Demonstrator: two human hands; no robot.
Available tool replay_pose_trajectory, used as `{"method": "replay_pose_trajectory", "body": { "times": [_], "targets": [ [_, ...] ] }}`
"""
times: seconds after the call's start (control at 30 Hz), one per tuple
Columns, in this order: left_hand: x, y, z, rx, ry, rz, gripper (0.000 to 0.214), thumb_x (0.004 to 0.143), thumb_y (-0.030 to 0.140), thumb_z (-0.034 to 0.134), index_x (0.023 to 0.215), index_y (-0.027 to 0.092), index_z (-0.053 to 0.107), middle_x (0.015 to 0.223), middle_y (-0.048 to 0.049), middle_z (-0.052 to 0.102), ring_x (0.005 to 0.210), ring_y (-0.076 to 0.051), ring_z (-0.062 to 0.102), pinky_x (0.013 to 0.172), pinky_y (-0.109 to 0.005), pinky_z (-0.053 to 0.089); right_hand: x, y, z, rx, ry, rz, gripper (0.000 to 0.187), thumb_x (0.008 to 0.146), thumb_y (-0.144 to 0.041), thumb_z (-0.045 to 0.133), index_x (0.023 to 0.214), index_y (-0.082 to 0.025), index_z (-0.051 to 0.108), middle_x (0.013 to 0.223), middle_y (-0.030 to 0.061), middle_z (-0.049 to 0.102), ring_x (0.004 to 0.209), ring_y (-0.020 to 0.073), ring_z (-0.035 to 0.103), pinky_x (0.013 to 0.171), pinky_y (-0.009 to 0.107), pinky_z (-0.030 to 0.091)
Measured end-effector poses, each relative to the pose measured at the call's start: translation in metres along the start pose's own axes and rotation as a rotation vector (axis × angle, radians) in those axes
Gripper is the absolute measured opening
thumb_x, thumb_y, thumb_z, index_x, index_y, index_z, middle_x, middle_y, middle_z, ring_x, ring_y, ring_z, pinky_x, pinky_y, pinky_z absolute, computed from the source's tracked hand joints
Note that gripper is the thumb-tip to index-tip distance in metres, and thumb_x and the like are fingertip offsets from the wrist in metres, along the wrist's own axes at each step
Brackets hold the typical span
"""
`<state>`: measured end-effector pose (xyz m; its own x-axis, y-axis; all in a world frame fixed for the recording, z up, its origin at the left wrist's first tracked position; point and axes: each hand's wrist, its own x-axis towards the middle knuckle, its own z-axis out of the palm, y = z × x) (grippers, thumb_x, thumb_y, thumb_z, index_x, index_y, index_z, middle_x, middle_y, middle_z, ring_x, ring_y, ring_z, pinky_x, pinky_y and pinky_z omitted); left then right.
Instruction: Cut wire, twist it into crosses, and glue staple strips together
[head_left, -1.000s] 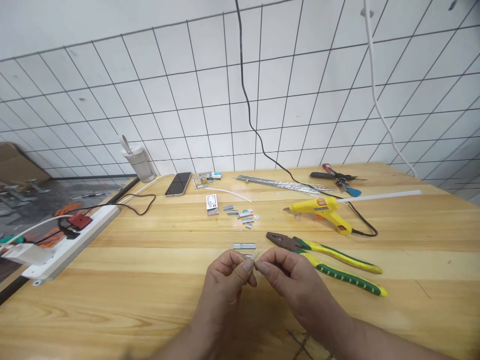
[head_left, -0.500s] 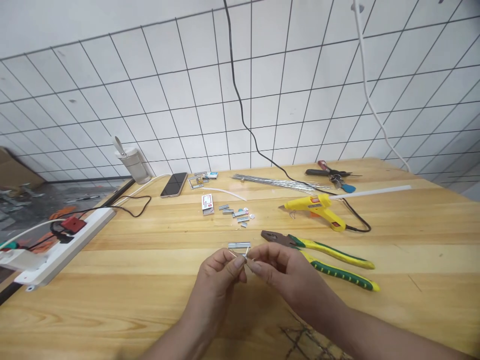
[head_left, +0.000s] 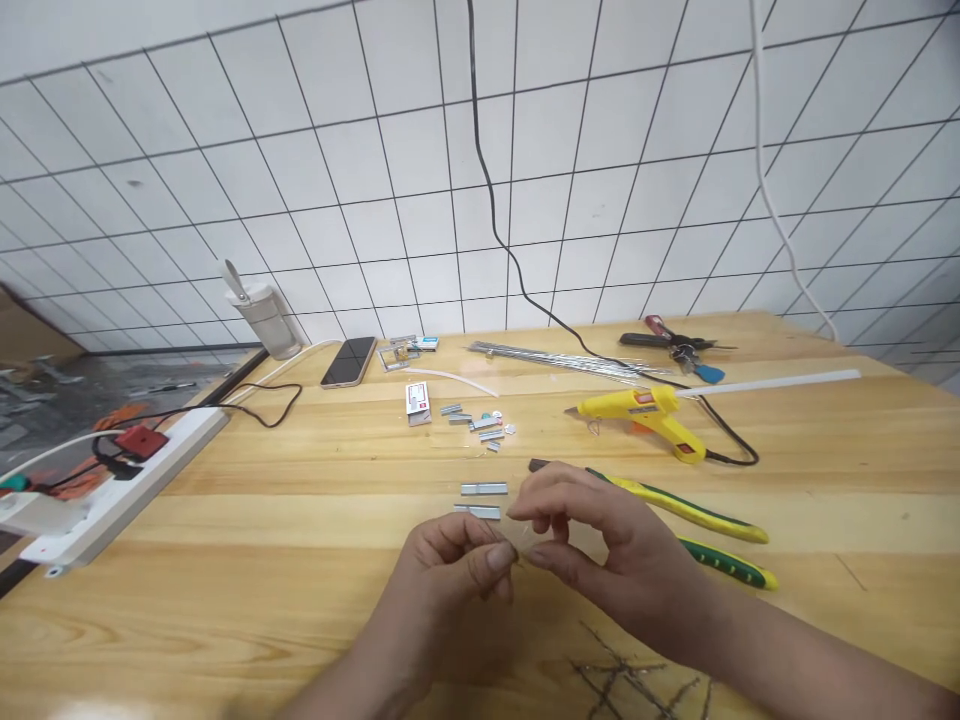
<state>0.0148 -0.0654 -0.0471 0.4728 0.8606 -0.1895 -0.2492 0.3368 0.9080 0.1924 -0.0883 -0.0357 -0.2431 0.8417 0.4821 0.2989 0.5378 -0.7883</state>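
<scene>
My left hand point(head_left: 450, 575) is closed in a pinch at the front middle of the wooden table point(head_left: 300, 560), holding something thin and small that I cannot make out. My right hand point(head_left: 600, 550) sits just to its right with thumb and forefinger curled toward the same spot, fingertips almost touching the left ones. Two strips of staples point(head_left: 484, 489) lie on the table just beyond my fingers. Yellow-and-green pliers point(head_left: 705, 525) lie partly behind my right hand.
A yellow glue gun point(head_left: 645, 410) with a black cord lies at the right. Loose staple strips and a small staple box point(head_left: 417, 402) lie mid-table. Farther back are a phone point(head_left: 349, 361), thin metal rods point(head_left: 562, 362), keys point(head_left: 679, 350) and a white cup point(head_left: 262, 315). A power strip point(head_left: 112, 490) sits at the left edge.
My hands have drawn slightly nearer to me and lower. The right hand has opened its fingers a little and now covers the pliers' jaws. A second staple strip now shows on the table.
</scene>
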Motion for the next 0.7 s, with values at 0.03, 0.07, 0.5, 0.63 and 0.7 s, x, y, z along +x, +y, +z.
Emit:
{"method": "replay_pose_trajectory", "body": {
  "times": [0.03, 0.07, 0.5, 0.63, 0.7],
  "targets": [
    [0.0000, -0.0003, -0.0002, -0.012, -0.012, -0.008, 0.025, 0.064, 0.031, 0.075, 0.051, 0.015, 0.061, 0.049, 0.0004, 0.056, 0.053, -0.011, 0.042, 0.057, -0.025, 0.030, 0.0007, 0.0008, -0.0016, -0.002, -0.033, -0.012, 0.017, 0.081, -0.012, 0.056, 0.093, -0.022, 0.063, 0.083, 0.0029, 0.060, 0.070, 0.0125, 0.055, 0.060, 0.025, 0.048],
    [-0.0001, -0.0007, -0.0004, -0.020, -0.018, -0.018, 0.024, 0.064, 0.031, 0.075, 0.051, 0.015, 0.061, 0.048, 0.0005, 0.056, 0.052, -0.011, 0.042, 0.057, -0.025, 0.030, 0.0014, 0.0014, -0.0031, -0.010, -0.054, -0.022, 0.014, 0.081, -0.013, 0.056, 0.090, -0.022, 0.063, 0.081, 0.0022, 0.060, 0.069, 0.0124, 0.055, 0.061, 0.025, 0.048],
    [0.0016, -0.0075, -0.0033, -0.099, -0.077, -0.173, 0.030, 0.057, 0.037, 0.079, 0.049, 0.015, 0.060, 0.041, 0.0018, 0.050, 0.045, -0.008, 0.036, 0.049, -0.024, 0.018, 0.0056, -0.0014, -0.0083, -0.010, -0.152, 0.079, 0.014, 0.082, -0.021, 0.057, 0.070, -0.020, 0.062, 0.068, -0.0002, 0.059, 0.063, 0.0123, 0.054, 0.065, 0.027, 0.047],
    [0.0026, -0.0070, -0.0048, -0.063, -0.064, -0.141, 0.030, 0.061, 0.035, 0.077, 0.049, 0.015, 0.059, 0.044, 0.0014, 0.051, 0.047, -0.009, 0.035, 0.051, -0.024, 0.020, 0.0055, -0.0022, -0.0046, 0.012, -0.138, 0.177, 0.011, 0.079, -0.022, 0.061, 0.069, -0.019, 0.063, 0.067, 0.0001, 0.059, 0.061, 0.0119, 0.052, 0.058, 0.025, 0.045],
    [0.0027, -0.0054, -0.0053, -0.025, -0.055, -0.125, 0.027, 0.063, 0.033, 0.076, 0.050, 0.015, 0.060, 0.047, 0.0008, 0.053, 0.049, -0.009, 0.036, 0.053, -0.024, 0.023, 0.0052, -0.0036, -0.0025, -0.005, -0.132, 0.239, 0.010, 0.077, -0.022, 0.061, 0.068, -0.018, 0.062, 0.066, 0.0002, 0.058, 0.060, 0.0117, 0.050, 0.053, 0.023, 0.042]
  ]
}}
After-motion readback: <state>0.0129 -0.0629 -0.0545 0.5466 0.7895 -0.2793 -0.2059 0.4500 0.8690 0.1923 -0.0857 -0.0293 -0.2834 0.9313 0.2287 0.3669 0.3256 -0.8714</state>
